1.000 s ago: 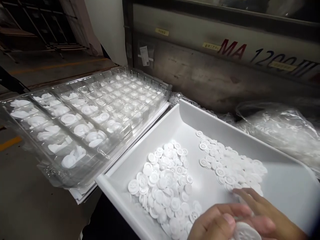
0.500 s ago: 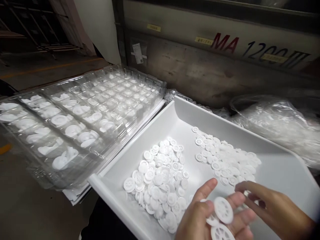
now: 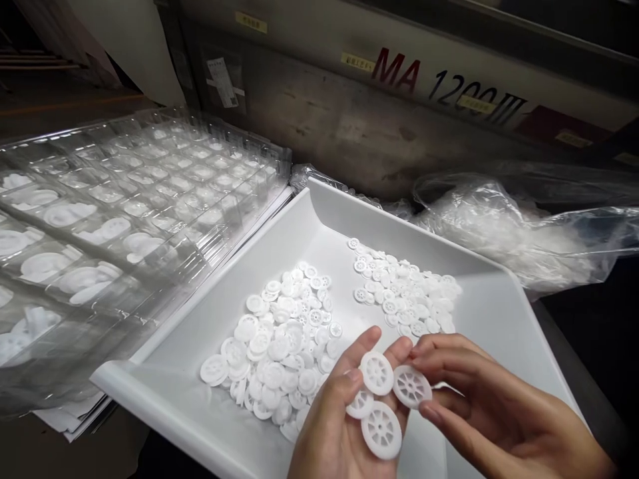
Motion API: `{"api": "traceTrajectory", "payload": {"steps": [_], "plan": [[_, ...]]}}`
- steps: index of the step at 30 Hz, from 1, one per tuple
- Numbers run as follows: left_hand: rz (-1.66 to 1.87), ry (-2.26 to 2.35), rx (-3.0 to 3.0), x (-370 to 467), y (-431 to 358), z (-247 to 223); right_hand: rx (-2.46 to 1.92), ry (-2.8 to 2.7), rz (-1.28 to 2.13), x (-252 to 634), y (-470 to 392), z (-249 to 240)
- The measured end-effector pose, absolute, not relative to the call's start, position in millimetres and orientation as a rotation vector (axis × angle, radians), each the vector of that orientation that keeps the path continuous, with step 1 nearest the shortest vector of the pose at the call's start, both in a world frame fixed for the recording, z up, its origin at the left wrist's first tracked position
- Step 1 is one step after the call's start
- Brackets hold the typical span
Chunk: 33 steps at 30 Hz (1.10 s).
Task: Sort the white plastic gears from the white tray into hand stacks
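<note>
White spoked wheels (image 3: 382, 429) in a white tray (image 3: 319, 219); clear blister trays (image 3: 164, 179); red/black machine lettering (image 3: 439, 83).

Pretty dim shop overall, the light seems to come from above and lands mostly on the white tray (image 3: 319, 219), which is easily the brightest thing here and nearly washes out the white wheels (image 3: 279, 346) piled in it. The clear blister trays (image 3: 150, 179) and the plastic bag (image 3: 509, 226) throw soft glare. Top left corner goes almost black. The machine panel (image 3: 399, 100) bows with wide-angle distortion, and the left edge looks smeared and soft.
</note>
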<state>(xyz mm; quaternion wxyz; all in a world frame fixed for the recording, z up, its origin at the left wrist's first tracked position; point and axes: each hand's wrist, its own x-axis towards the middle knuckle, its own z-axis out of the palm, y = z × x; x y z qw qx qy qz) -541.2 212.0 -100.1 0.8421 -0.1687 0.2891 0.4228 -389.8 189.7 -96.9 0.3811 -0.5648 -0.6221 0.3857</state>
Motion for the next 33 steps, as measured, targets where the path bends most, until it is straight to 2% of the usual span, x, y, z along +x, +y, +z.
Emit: {"api": "traceTrajectory", "payload": {"steps": [6, 16, 25, 33], "plan": [[0.894, 0.573, -0.308, -544.6, 212.7, -96.9, -1.393, -1.717, 1.123, -371.9, 196.9, -100.0], [0.877, 0.547, -0.351, -542.9, 211.3, -102.5, -1.485, -1.403, 1.285, -378.7, 194.8, -96.1], [0.852, 0.632, -0.357, -542.2, 212.8, -99.1, -1.454, -1.451, 1.273, -380.8, 194.0, -94.8], [0.859, 0.583, -0.379, -543.6, 211.4, -102.7, -1.409, -1.663, 1.006, -384.7, 184.3, -103.4]]}}
